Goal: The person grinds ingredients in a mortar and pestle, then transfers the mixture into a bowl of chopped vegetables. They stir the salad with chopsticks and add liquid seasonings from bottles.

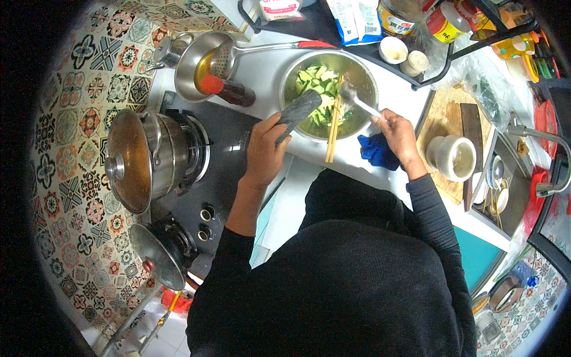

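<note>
My left hand (266,149) grips a dark grey, stone-like pestle (299,111), its far end over the near left part of a steel bowl (285,96). Cut green cucumber pieces (319,80) lie in that bowl. A pair of wooden chopsticks (333,134) leans across the near rim, tips among the pieces. In my right hand (398,136) is the pale handle of a spoon (363,106); its head is inside the bowl, at the right. Below my right hand, a crumpled blue cloth (378,151) rests on the counter.
At left, a lidded steel pot (167,156) and a lidded wok (163,254) sit on the gas hob (236,138). A red-capped bottle (234,91) stands by a steel basin (184,76) with a skimmer (223,58). A stone mortar (450,158) and cleaver (472,129) occupy the cutting board (439,116).
</note>
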`<state>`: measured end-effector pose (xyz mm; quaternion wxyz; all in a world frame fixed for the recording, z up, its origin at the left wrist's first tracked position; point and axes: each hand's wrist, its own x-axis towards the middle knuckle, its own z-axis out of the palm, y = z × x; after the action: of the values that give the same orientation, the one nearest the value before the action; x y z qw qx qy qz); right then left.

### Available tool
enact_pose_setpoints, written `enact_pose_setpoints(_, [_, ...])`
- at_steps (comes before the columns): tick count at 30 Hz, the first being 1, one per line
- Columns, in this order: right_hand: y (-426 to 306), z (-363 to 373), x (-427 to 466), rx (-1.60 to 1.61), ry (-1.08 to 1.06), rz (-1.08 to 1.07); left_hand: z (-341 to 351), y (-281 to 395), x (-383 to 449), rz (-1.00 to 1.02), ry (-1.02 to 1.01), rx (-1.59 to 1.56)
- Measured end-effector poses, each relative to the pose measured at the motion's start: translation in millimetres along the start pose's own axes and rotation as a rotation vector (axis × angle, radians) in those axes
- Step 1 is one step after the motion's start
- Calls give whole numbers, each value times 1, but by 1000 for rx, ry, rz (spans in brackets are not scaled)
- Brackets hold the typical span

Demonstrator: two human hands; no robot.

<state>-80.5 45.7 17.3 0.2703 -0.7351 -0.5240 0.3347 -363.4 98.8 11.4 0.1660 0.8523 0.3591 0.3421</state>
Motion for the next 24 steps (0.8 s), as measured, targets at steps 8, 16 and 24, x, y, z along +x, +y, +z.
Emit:
enact_pose_setpoints(8, [13, -1, 16, -179, -44, -40, -6, 4, 8, -37, -216, 133])
enact_pose_setpoints(16, [26, -2, 13, 241, -35, 15, 13, 14, 0, -950, 278, -1160])
enact_pose_setpoints(24, [19, -2, 5, 313, 78, 49, 26, 6, -19, -1465, 273, -1931])
